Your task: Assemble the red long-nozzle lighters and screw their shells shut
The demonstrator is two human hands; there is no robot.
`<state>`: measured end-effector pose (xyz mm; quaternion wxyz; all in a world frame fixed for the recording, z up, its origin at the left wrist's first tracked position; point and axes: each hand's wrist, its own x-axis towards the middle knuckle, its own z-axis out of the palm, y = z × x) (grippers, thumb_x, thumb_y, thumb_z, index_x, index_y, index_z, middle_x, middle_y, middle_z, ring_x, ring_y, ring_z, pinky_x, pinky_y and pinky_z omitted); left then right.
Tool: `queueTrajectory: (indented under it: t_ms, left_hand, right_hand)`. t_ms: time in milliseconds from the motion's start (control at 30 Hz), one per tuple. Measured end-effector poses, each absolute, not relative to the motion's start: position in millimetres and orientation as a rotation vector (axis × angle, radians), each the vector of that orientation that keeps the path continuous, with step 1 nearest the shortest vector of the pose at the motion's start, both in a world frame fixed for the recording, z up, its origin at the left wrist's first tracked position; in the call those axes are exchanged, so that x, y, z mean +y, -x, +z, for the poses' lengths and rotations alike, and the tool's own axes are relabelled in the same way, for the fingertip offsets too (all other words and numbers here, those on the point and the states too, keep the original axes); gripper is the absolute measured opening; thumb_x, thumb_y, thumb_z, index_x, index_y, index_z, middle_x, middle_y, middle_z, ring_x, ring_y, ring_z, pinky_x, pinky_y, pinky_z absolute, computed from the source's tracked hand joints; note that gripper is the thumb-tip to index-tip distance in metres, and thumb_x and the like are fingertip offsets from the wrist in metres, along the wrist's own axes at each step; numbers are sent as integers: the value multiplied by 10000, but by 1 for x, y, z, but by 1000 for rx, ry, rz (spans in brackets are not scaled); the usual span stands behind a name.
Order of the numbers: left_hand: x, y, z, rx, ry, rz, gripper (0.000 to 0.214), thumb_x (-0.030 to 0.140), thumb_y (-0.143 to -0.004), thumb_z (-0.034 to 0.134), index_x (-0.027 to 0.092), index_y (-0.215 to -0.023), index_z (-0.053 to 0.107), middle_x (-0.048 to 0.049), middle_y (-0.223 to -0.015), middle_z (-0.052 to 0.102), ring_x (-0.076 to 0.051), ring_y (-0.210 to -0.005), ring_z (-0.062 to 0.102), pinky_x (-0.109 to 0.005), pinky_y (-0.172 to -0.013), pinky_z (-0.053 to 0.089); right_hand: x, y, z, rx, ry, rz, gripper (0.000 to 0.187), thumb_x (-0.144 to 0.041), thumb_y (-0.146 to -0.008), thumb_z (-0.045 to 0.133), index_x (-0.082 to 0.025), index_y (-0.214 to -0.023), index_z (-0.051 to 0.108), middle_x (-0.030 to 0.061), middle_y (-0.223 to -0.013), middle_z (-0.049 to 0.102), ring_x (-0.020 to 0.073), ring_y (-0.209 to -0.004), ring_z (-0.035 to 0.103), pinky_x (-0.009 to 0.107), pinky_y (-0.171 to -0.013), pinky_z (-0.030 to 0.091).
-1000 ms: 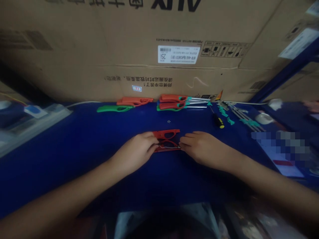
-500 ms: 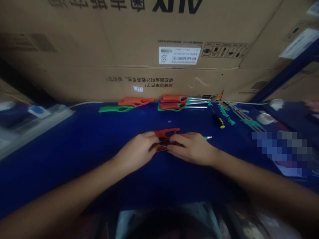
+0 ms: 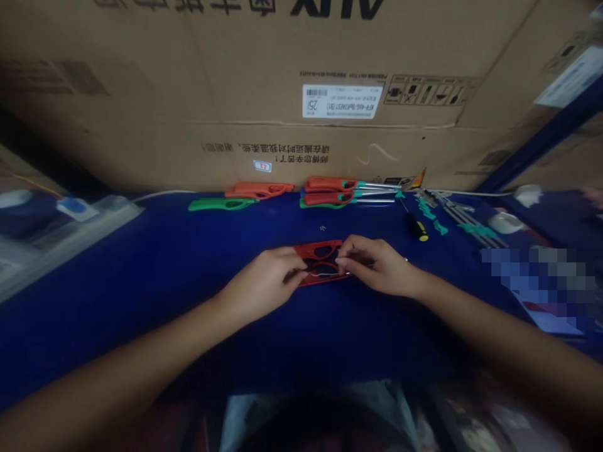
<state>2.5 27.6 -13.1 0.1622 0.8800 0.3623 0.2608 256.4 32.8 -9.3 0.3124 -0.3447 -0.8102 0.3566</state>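
Note:
Two red lighter shell halves lie side by side on the blue table; the far half (image 3: pixel 323 250) and the near half (image 3: pixel 325 280) both show a trigger opening. At their left ends is my left hand (image 3: pixel 271 276), with thumb and fingers closed on the near half. A thin pale wire (image 3: pixel 325 274) runs along that half between my hands. Over the right ends, my right hand (image 3: pixel 379 267) pinches with thumb and forefinger; what sits between the fingertips is too small to make out. A metal tip (image 3: pixel 406 259) shows just beyond this hand.
Along the cardboard (image 3: pixel 254 100) lie an orange lighter shell (image 3: pixel 257 189), a green shell (image 3: pixel 221 204) and several long-tube lighters (image 3: pixel 330 185). To the right are a black-and-yellow screwdriver (image 3: pixel 417 227), teal parts (image 3: pixel 440 227) and metal tubes (image 3: pixel 471 223). Tiny pins (image 3: pixel 323 228) lie ahead.
My right hand has lifted off the near shell half and drawn slightly right and up into a fingertip pinch, exposing more of the shell and wire. My left hand stays almost in place.

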Motion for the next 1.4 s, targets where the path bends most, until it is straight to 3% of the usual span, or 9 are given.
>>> queueTrajectory:
  t_ms: [100,300,633,833,1067,1400]
  left_hand:
    - [28,-2,-15,1038,-2501,754,101,107,-879,668,180,-900,735,-11,-841,677,-121,-710,643,-232,-702,515]
    - [28,-4,-17,1069,-2418,803,52,131,-866,697,167,-862,734,1,-805,666,-93,-641,613,-208,-605,470]
    - [28,-5,-17,1074,-2444,798,75,113,-860,700,172,-872,745,-3,-829,695,-101,-666,633,-208,-617,466]
    - [28,-5,-15,1064,-2445,806,61,122,-867,703,168,-879,743,-3,-832,696,-97,-667,630,-206,-627,467]
    - [28,-5,-15,1083,-2436,779,46,144,-874,705,163,-889,745,-6,-839,697,-108,-689,640,-218,-629,477]
    - [27,-6,-13,1077,-2485,773,90,111,-872,687,174,-836,740,-6,-819,695,-120,-694,648,-232,-631,482]
  right_hand:
    - [35,-258,-9,-2066,892,1130,146,-303,-985,553,-173,-920,543,-4,-739,654,55,-509,511,193,-507,417]
    - [35,-254,-12,-2015,942,1201,135,-288,-914,642,-171,-917,574,-15,-751,592,80,-601,549,218,-566,447]
    - [39,-259,-4,-2035,1015,1308,150,-301,-927,589,-154,-945,609,11,-783,609,96,-632,524,240,-592,426]
    - [43,-276,10,-2340,964,1021,181,-168,-824,658,-172,-1005,663,32,-967,571,81,-630,451,236,-578,413]
    - [48,-288,21,-2625,949,767,66,-211,-870,698,-180,-925,715,40,-917,696,153,-855,623,271,-771,467]
    - [31,-280,21,-2910,804,200,240,-127,-979,495,-171,-924,724,62,-850,668,188,-802,566,338,-750,404]
